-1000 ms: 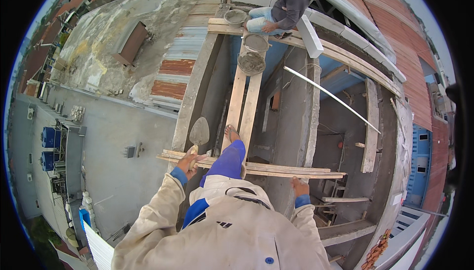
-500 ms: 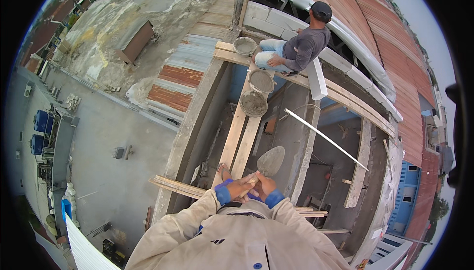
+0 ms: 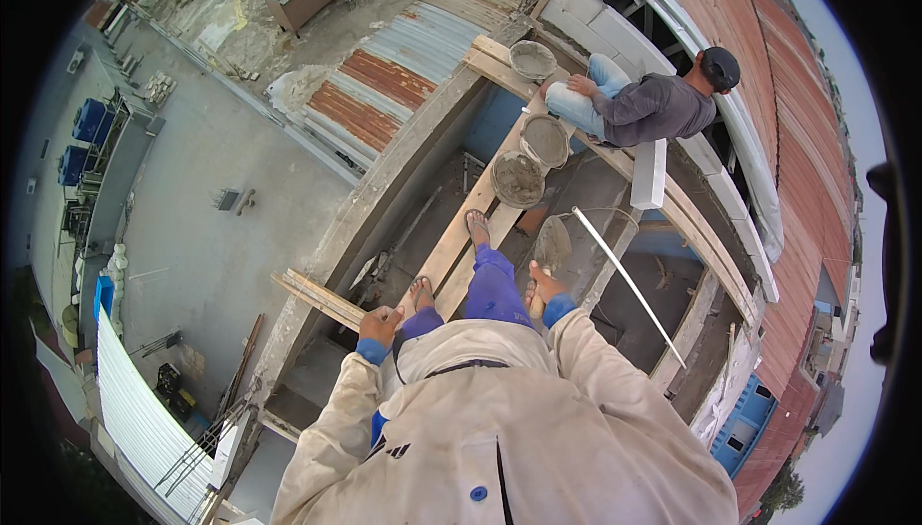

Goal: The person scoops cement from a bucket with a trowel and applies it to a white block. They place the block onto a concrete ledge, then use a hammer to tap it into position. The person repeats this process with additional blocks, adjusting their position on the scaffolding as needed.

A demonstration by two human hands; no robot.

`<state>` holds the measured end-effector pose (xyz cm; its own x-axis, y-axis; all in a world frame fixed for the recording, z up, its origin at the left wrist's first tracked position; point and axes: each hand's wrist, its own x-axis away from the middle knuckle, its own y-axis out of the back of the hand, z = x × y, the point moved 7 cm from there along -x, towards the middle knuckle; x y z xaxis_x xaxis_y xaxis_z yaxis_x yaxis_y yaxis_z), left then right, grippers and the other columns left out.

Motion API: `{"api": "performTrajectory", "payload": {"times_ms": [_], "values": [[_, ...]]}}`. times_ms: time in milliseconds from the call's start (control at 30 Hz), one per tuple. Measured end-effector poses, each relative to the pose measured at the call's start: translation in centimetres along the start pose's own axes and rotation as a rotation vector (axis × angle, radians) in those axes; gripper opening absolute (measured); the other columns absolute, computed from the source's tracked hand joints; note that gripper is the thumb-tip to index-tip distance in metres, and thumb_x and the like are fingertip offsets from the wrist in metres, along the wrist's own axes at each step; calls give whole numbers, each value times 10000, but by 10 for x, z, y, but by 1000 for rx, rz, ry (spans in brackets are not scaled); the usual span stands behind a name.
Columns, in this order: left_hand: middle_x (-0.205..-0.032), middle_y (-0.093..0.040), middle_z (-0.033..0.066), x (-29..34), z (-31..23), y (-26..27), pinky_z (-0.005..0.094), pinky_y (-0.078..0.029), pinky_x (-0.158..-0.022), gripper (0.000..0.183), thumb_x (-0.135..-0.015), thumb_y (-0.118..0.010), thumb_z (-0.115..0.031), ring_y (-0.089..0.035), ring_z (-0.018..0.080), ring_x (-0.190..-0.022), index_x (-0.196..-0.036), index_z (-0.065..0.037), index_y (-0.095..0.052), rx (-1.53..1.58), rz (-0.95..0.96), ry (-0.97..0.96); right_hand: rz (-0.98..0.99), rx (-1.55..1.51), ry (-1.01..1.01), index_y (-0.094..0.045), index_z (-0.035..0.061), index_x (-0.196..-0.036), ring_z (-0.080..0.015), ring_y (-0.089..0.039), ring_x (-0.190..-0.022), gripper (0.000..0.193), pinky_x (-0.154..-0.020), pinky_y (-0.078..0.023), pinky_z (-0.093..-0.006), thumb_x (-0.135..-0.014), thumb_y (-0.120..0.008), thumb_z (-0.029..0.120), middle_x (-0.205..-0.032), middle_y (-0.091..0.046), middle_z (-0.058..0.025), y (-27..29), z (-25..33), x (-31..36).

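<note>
My right hand (image 3: 545,293) grips a trowel by its handle. The trowel's grey, mortar-smeared blade (image 3: 552,243) points forward over the gap beside the planks. My left hand (image 3: 380,324) is apart from it, at my left side near some wooden strips (image 3: 320,296). Its fingers are curled, and whatever they may hold is hidden. Ahead on the planks stand several buckets of wet mortar: a near one (image 3: 518,180), one touching it just behind (image 3: 545,141), and a farther one (image 3: 532,60).
I stand in sandals on narrow wooden planks (image 3: 451,261) spanning deep openings between concrete beams (image 3: 370,194). A co-worker (image 3: 658,107) sits ahead at right, by a wall of white blocks (image 3: 730,203). A white pipe (image 3: 629,285) slants across the right opening.
My hands have parted: the left has let go of the trowel and moved left, while the right keeps it. I have stepped forward along the planks, with a foot now nearer the buckets.
</note>
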<state>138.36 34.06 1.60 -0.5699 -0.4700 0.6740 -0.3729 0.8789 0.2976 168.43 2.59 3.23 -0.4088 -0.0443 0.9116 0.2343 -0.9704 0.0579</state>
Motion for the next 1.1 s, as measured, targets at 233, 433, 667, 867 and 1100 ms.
{"api": "performTrajectory", "payload": {"times_ms": [233,433,667,867,1100], "values": [[-1609,-394,271,77,166,-27,409,-463,-1132,777,-907,-752,-309,-485,422,-1421,-1601,-257,-405,-154,-2,457,59,216,-147,-660,40,-1002,-201,-700,-672,305,-587,-581,-351,-929,-802,299,-861,-737,-94,2,74,-100],[-1394,-617,295,98,122,-141,425,-451,-1113,1036,-910,-506,-816,-578,386,-1338,-1448,68,-546,127,112,813,-8,460,-106,-690,81,-984,-179,-734,-762,238,-617,-578,-336,-924,-800,283,-949,-766,-85,-30,118,-284],[-1368,-620,320,78,49,-193,449,-465,-1092,1056,-836,-645,-796,-607,410,-1294,-1391,96,-547,28,107,1046,15,926,254,-751,126,-1061,-187,-723,-864,286,-708,-571,-371,-886,-817,343,-966,-753,-71,-108,146,-524],[-1355,-616,334,54,25,-220,458,-464,-1090,1081,-809,-686,-774,-607,430,-1281,-1401,113,-518,-58,111,1158,-92,838,446,-747,150,-1050,-334,-700,-1034,371,-932,-530,-444,-830,-825,438,-1075,-755,-122,-166,167,-605],[-1368,-604,348,29,10,-245,453,-458,-1100,1099,-812,-702,-750,-591,439,-1304,-1408,150,-493,137,35,1150,-336,479,339,-650,-23,-1196,-324,-689,-1007,603,-922,-522,-435,-833,-845,417,-1093,-724,-173,-129,180,-585]]}}
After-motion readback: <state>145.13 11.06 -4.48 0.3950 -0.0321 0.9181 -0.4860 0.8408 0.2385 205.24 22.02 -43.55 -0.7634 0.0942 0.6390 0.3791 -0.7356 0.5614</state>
